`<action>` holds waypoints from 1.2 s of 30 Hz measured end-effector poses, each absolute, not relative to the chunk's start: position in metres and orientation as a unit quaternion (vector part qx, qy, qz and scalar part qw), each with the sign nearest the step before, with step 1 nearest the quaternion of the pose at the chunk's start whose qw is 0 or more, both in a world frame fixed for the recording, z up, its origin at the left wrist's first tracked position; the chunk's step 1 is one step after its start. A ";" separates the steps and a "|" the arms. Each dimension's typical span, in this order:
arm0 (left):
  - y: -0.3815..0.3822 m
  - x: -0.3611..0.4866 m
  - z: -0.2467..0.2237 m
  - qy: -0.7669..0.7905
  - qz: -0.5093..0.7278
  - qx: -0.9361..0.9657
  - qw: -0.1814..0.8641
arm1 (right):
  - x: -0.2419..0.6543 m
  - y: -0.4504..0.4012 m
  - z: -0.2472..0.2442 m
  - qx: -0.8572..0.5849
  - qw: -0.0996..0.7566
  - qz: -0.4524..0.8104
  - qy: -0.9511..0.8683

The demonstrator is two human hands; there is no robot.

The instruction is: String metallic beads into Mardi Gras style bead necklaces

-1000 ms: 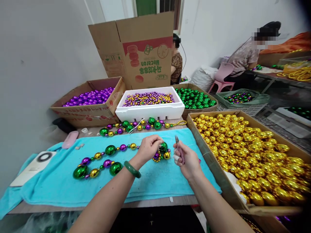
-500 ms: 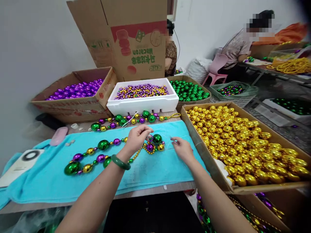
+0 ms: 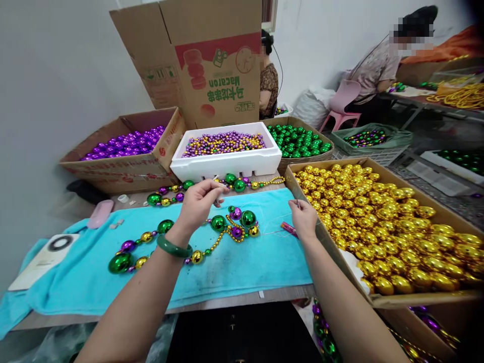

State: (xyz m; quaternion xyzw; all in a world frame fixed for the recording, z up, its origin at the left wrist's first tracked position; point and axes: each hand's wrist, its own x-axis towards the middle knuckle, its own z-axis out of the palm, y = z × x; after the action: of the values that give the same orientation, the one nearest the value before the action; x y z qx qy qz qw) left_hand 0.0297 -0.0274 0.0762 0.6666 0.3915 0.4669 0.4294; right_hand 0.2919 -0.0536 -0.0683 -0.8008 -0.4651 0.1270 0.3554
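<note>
My left hand [image 3: 202, 204] is raised above the blue towel [image 3: 242, 267], thumb and fingers pinched together; what they hold, if anything, is too small to make out. A green bangle circles that wrist. To the right, my right hand [image 3: 304, 219] is also closed in a pinch, with a thin dark tip showing at its fingers. Beside it lies a small red stick-shaped object [image 3: 289, 228] that looks like a lighter. Fine clear thread [image 3: 270, 224] trails over the towel between my hands. A bead necklace [image 3: 218, 223] of green, purple and gold beads lies on the towel, partly behind my left forearm.
Gold beads fill a cardboard box [image 3: 368, 297] at right. Behind the towel are a second necklace [image 3: 239, 185], a white foam box [image 3: 227, 166] of small beads, a purple-bead box [image 3: 124, 171] and a green-bead box [image 3: 328, 146]. Two people sit farther back.
My left hand has moved left and slightly up, away from the bead cluster. My right hand has shifted right and closed into a pinch; the red object now shows beside it.
</note>
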 end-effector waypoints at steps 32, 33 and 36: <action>-0.043 0.025 0.137 0.347 0.464 0.730 0.362 | 0.202 -0.050 0.039 -0.462 0.353 0.490 -0.650; -0.042 0.022 0.140 0.349 0.472 0.726 0.357 | 0.205 -0.047 0.029 -0.478 0.319 0.486 -0.658; -0.040 0.014 0.146 0.351 0.480 0.723 0.353 | 0.214 -0.043 0.001 -0.506 0.234 0.484 -0.674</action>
State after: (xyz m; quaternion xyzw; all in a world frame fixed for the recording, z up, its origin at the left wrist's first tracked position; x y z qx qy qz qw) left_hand 0.0139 -0.0404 0.1455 0.7228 0.3507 0.4799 0.3525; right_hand 0.2136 -0.0427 0.0015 -0.5058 -0.6744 0.4843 0.2341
